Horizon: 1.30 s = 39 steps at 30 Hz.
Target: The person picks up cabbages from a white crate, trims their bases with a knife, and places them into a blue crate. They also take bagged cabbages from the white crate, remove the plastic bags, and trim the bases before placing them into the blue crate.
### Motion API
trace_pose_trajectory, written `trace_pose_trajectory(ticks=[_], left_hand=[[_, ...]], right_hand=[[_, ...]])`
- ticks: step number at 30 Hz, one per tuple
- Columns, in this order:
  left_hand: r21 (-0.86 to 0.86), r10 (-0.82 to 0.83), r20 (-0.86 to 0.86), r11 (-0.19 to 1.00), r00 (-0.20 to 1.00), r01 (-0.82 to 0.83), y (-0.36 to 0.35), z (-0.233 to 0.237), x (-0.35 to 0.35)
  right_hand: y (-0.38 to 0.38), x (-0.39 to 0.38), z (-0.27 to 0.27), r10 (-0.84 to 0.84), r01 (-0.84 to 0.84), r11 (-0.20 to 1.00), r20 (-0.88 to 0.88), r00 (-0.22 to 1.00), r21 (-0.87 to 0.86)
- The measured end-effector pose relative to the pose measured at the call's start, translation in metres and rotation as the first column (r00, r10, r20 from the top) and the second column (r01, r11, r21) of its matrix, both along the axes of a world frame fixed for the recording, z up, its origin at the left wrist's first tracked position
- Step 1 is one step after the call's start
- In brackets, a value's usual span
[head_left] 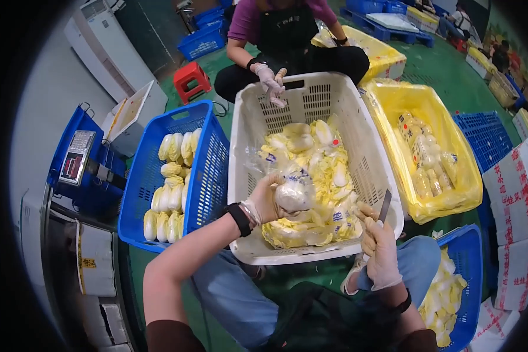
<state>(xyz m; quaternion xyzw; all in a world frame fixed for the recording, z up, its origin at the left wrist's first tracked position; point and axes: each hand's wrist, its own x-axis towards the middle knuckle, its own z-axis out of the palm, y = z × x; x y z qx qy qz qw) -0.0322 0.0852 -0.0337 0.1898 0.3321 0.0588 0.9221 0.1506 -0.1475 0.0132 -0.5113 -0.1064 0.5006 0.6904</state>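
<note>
My left hand [261, 201], in a thin pale glove, is closed around a napa cabbage in a clear printed bag [296, 190]. The bagged cabbage is over a large white basket [311, 257]. Yellow cabbage leaves [333, 170] and some clear printed film lie in the basket. At the basket's front right corner, my gloved right hand [382, 251] grips a knife [385, 206], its blade pointing up and away from me. The knife's handle is mostly hidden by my fingers.
A blue crate [211, 167] of whole cabbages [170, 196] stands left. A yellow-lined box [457, 182] of bagged cabbages [425, 146] is right; a blue crate [474, 276] of leaves is lower right. Opposite sits a co-worker [284, 35], with a gloved hand [271, 84] over the basket's far rim.
</note>
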Motion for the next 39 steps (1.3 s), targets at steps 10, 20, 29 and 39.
trace_pose_trajectory(ticks=[10,20,29,39], left_hand=[[-0.153,0.148,0.464,0.985,0.873,-0.085,-0.066,0.054,0.002],[-0.162,0.108,0.287,0.985,0.952,-0.063,-0.065,0.036,0.01],[-0.044,0.119,0.08,0.992,0.99,-0.115,-0.062,-0.009,0.033],[-0.005,0.008,-0.143,1.0,0.99,-0.009,-0.032,-0.044,0.013]], right_hand=[[0.061,0.004,0.005,0.158,-0.293,0.938,0.524,0.837,0.185],[0.082,0.027,-0.027,0.194,-0.352,0.92,0.581,0.79,0.171],[0.056,0.014,0.004,-0.025,-0.222,0.936,0.681,0.732,0.274],[0.056,0.076,0.031,-0.108,0.155,0.985,0.977,0.182,0.08]])
